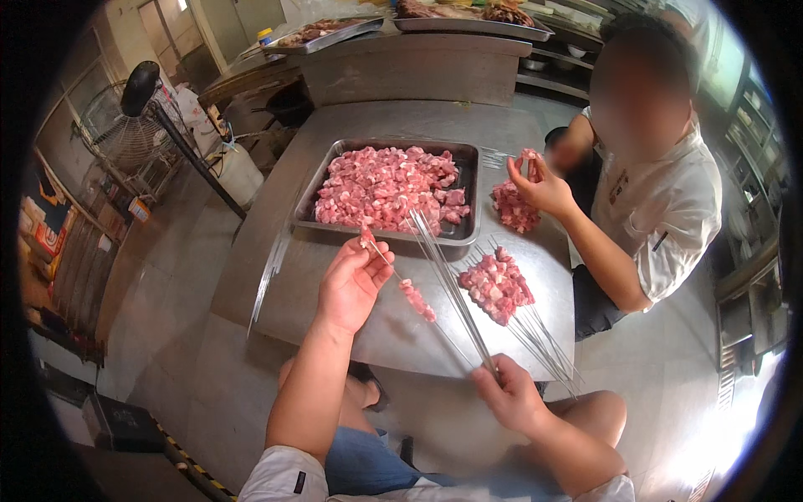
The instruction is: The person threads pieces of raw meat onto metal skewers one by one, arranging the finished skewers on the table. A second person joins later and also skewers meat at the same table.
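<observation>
My left hand pinches a small piece of raw meat at the tip of a thin metal skewer. Partway down that skewer sit several threaded meat pieces. My right hand grips the skewer's lower end together with a bundle of bare metal skewers, which point up and away. Beyond my left hand, a deep metal tray holds a heap of raw meat chunks. Right of the bundle, a group of loaded meat skewers lies on the steel table.
A co-worker sits at the right, one hand raised over more skewered meat. Loose skewers lie at the table's left. Trays of meat stand on the far counter; a fan is at left.
</observation>
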`<state>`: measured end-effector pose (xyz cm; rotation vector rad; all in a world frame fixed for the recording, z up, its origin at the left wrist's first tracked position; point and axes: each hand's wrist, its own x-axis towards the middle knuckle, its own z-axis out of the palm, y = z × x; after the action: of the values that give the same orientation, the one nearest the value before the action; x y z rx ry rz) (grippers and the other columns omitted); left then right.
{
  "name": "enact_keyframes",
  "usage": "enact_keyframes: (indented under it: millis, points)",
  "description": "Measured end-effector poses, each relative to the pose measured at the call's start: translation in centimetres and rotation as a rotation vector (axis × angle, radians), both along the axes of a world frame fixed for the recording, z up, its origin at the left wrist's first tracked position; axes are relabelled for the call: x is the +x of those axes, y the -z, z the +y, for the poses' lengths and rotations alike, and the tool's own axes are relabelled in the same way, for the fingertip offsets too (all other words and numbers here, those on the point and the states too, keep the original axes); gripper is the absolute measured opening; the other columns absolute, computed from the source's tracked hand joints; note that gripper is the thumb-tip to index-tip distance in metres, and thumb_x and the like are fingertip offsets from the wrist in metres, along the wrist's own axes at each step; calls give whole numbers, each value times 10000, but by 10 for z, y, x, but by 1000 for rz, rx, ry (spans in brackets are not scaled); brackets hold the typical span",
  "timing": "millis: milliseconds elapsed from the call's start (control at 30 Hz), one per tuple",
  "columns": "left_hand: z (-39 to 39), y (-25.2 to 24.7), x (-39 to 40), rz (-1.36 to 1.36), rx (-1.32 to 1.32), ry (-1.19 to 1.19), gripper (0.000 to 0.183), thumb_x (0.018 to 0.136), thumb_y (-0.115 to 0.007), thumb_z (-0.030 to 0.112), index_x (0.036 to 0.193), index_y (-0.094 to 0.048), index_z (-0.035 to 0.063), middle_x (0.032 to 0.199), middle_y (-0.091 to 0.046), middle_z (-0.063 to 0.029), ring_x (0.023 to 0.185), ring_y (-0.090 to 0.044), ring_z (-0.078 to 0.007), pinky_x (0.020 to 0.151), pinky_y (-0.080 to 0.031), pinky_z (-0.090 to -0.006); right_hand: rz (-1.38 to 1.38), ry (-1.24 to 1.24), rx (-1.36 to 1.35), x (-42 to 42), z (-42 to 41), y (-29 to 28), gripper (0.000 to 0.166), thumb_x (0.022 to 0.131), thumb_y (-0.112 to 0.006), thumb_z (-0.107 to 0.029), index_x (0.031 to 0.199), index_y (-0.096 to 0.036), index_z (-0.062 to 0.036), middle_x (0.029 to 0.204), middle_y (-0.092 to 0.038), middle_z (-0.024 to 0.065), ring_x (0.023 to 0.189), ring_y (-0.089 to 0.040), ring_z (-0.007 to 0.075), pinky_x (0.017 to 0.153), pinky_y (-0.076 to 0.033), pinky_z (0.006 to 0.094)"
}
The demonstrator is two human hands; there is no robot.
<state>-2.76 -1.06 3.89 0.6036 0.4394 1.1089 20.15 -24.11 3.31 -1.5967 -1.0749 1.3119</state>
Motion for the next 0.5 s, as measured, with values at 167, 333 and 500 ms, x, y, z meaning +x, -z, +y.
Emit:
enact_keyframes:
  millis: [167, 333, 500]
  points:
    - [5, 7, -6, 4, -88, 3, 153, 1021, -646, 270, 1049, -701, 129, 1030, -746, -61, 944, -715, -194, 821, -603, -328, 14, -8, -9, -2, 0, 1, 261, 1043, -625, -249, 966, -588, -2, 718, -604, 28, 669, -521, 70, 590, -448, 263]
    - [12, 17, -7, 27, -125, -68, 253, 1038, -617, 342, 1046, -688, 99, 1035, -747, -68, 915, -723, -197, 788, -609, -311, -34, -30, 43, -4, -4, 18, 254, 1039, -631, -246, 972, -599, -3, 713, -598, 28, 669, -513, 72, 594, -454, 275]
    - [3, -6, 4, 85, -158, -182, 284, 1051, -592, 360, 1067, -662, 85, 1025, -742, -74, 906, -720, -192, 757, -610, -295, -54, -15, 43, -4, -2, 5, 252, 1038, -632, -242, 971, -601, -1, 709, -588, 27, 668, -497, 74, 595, -453, 284]
